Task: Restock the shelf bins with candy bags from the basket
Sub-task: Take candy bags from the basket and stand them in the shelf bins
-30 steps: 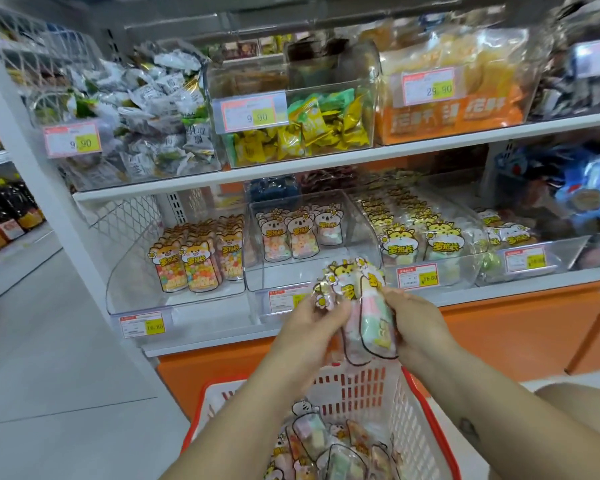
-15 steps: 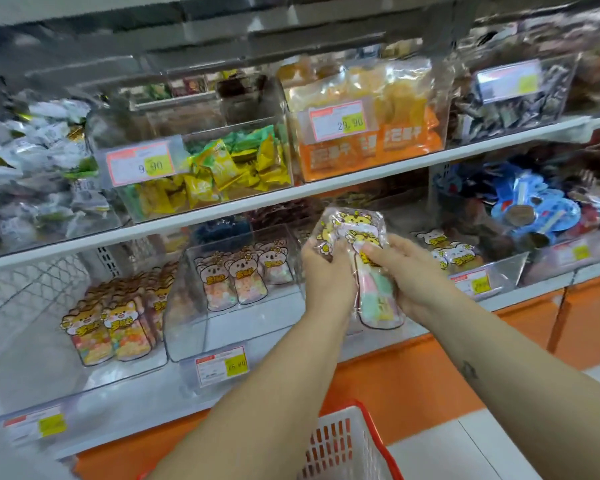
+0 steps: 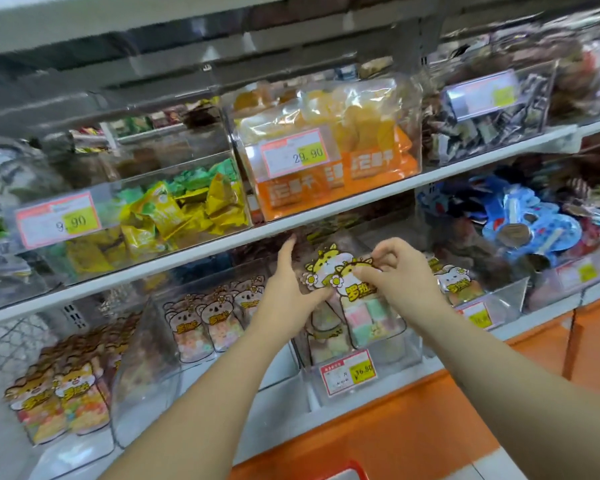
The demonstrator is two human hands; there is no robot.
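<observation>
Down at 6 o'clock, a bit of the red basket (image 3: 347, 467) rim peeks in. Two bare arms reach up from the bottom toward the middle.

The left hand (image 3: 286, 289) has straight fingers, close together, pointing up to 12 o'clock. It rests against the left edge of the candy bags (image 3: 357, 299), and its thumb touches their front. The right hand (image 3: 404, 277) has curled fingers. It pinches the top of the candy bags between thumb and fingertips.

The candy bags have yellow cartoon animals on top and soft-colored sweets inside. They stand upright in the middle of the view. Their lower ends are down at the open top of a clear bin (image 3: 407, 353) on the lower shelf, just above its price tag (image 3: 347, 372). I cannot tell if they touch the bin floor.

At 9 o'clock from the hands, the next bin holds koala bags (image 3: 205, 327). At 8 o'clock, near the left edge, stand orange animal bags (image 3: 63, 403). At 3 o'clock, just past the right hand, are white animal bags (image 3: 456, 282). Farther off at 2 o'clock lie blue packets (image 3: 534, 223).

On the upper shelf, farther back, yellow and green sweets (image 3: 174, 209) fill a bin at 10 o'clock. Big orange bags (image 3: 336, 133) sit at 12 o'clock. Dark wrapped sweets (image 3: 492, 133) sit at 1 o'clock.
</observation>
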